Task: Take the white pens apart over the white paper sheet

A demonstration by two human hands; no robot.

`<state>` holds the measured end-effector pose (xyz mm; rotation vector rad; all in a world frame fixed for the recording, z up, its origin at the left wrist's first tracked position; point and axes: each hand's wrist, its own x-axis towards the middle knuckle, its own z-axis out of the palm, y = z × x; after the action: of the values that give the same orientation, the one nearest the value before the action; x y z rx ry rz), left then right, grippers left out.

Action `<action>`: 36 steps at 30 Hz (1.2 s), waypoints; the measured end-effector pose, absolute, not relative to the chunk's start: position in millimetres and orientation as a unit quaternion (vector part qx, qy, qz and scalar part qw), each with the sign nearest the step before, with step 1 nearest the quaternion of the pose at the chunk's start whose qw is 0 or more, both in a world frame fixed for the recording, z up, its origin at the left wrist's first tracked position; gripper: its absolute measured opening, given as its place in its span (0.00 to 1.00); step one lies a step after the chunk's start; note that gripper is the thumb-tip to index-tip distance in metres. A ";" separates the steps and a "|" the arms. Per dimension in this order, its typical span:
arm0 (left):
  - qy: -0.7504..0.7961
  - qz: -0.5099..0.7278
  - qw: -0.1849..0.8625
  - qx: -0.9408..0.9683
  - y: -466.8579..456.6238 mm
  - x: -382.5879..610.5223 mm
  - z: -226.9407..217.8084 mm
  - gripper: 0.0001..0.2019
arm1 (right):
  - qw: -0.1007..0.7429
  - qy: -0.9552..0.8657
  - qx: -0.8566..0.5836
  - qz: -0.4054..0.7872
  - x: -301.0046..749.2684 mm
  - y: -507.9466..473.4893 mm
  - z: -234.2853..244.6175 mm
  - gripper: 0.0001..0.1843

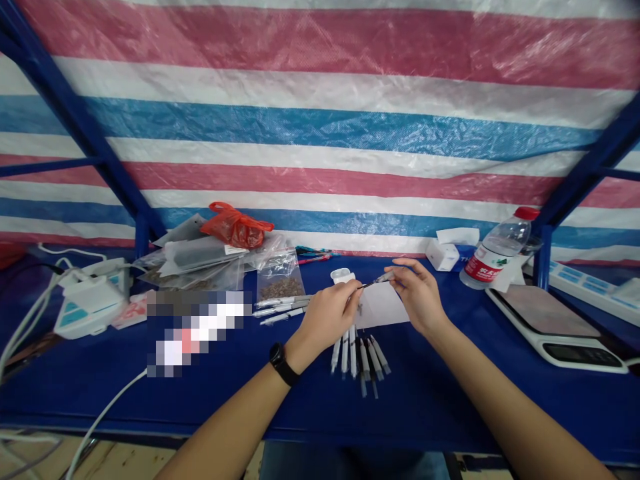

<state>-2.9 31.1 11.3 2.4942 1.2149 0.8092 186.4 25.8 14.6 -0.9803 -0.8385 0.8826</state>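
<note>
My left hand (327, 317), with a black watch on its wrist, is closed on a thin dark tool whose tip points right. My right hand (417, 293) pinches a small syringe (385, 277) at that tip, above a white sheet of paper (383, 308) on the blue table (100, 380). Several more syringes (360, 357) lie in a row just under my hands. A small white cup (341, 275) stands behind my left hand.
Clear bags of material and a red bag (235, 227) are piled at the back left, with several syringes (280, 308) near them. A power strip (90, 303) lies at the left. A tissue box (443, 253), a water bottle (493, 257) and a scale (550, 323) stand at the right.
</note>
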 end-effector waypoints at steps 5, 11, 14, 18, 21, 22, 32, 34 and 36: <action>0.411 0.278 0.130 0.859 30.3 -2.6 11.0 0.13 | 0.735 -0.346 -0.461 0.357 193.7 29.9 11.8 0.13; 0.412 0.278 0.129 0.858 31.5 -3.2 10.6 0.12 | 0.681 -0.386 -0.481 0.396 198.2 28.2 16.1 0.16; 0.413 0.281 0.121 0.858 32.5 -3.4 10.3 0.11 | 0.616 -0.432 -0.469 0.462 192.9 23.1 21.2 0.17; 0.417 0.281 0.124 0.856 32.5 -3.6 10.7 0.11 | 0.586 -0.448 -0.446 0.507 185.5 18.0 23.1 0.20; 0.421 0.273 0.128 0.855 31.0 -3.4 11.9 0.11 | 0.586 -0.451 -0.444 0.505 183.1 17.5 20.6 0.20; 0.423 0.269 0.128 0.856 30.6 -3.3 12.3 0.11 | 0.586 -0.451 -0.445 0.506 183.0 17.8 19.6 0.20; 0.462 0.195 0.086 0.861 37.7 -15.7 22.7 0.12 | 0.563 -0.461 -0.528 0.437 196.4 27.8 17.2 0.18; 0.487 0.181 0.069 0.852 41.5 -21.1 26.6 0.13 | 0.502 -0.504 -0.556 0.430 197.8 27.8 16.3 0.16; 0.510 0.173 0.059 0.841 44.6 -25.1 29.6 0.13 | 0.427 -0.554 -0.567 0.435 196.2 26.7 13.9 0.14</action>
<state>-25.1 44.6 29.6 2.5464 1.5440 0.5251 196.2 26.7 13.9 -1.4176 -1.3835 1.0867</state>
